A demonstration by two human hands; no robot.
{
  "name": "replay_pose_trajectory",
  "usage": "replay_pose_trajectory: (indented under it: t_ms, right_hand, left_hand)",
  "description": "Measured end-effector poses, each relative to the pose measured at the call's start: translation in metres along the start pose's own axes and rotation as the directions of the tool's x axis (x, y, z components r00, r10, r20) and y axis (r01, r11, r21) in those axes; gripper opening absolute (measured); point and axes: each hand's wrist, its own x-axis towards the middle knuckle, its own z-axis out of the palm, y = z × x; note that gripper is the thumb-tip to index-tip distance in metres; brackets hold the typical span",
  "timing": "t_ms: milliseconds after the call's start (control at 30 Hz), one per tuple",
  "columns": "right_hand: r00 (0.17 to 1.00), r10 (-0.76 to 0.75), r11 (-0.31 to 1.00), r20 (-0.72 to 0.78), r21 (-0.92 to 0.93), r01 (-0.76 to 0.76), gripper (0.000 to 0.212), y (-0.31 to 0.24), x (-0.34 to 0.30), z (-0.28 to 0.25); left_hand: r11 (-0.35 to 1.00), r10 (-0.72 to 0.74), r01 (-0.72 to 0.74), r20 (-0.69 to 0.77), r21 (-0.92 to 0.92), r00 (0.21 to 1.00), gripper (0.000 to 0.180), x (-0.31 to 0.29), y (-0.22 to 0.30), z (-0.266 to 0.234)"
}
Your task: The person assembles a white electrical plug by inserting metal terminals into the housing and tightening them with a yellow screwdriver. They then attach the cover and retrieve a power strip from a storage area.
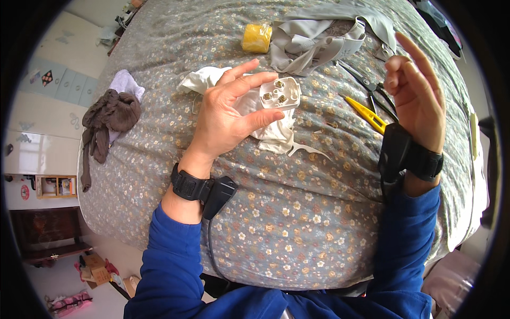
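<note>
My left hand (226,114) pinches a small white plastic plug housing (288,102) between the thumb and fingers. Its inner side faces up and shows three brass-coloured terminals. Below it lies a crumpled white cloth (277,137) with a torn strip trailing to the right. My right hand (422,93) is raised at the right, index finger stretched out and the other fingers loosely bent, with nothing visible in it. Black-handled scissors (365,83) and a yellow tool with a dark tip (366,114) lie on the bed to its left. Small metal bits (330,125) rest near the cloth.
A floral bedsheet (297,212) covers the bed. At the far side sit a yellow tape roll (257,38) and a grey garment (308,45). A brown cloth bundle (114,114) lies at the left. Black straps with boxes (219,194) circle both wrists; a cable hangs from the left one.
</note>
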Motion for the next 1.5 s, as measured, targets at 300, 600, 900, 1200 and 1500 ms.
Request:
replay_pose_trajectory:
  t_ms: [300,600,900,1200,1500]
  right_hand:
    - [0.996,-0.040,0.999,-0.074,0.004,0.040,0.040,0.000,-0.003,-0.015]
    - [0.999,-0.002,1.000,-0.052,0.012,0.003,0.037,-0.003,-0.003,-0.002]
    - [0.978,0.171,0.985,-0.122,0.031,-0.169,0.032,0.010,-0.007,0.018]
    - [0.951,0.305,0.920,0.045,-0.271,-0.282,0.031,0.031,-0.009,0.063]
    - [0.939,0.338,0.878,0.059,-0.380,-0.292,0.025,0.037,-0.007,0.066]
  left_hand:
    - [0.995,-0.080,0.066,0.197,0.077,0.977,0.053,-0.002,-0.016,0.017]
    - [0.991,-0.116,0.101,0.204,0.085,0.972,0.054,-0.005,-0.023,0.021]
    - [0.998,-0.063,0.061,0.112,0.017,0.992,0.055,-0.002,-0.015,0.018]
    - [0.957,0.182,-0.195,0.077,0.213,0.980,0.058,0.005,0.008,0.021]
    - [0.934,0.239,-0.257,0.100,0.247,0.966,0.059,0.004,0.019,0.026]
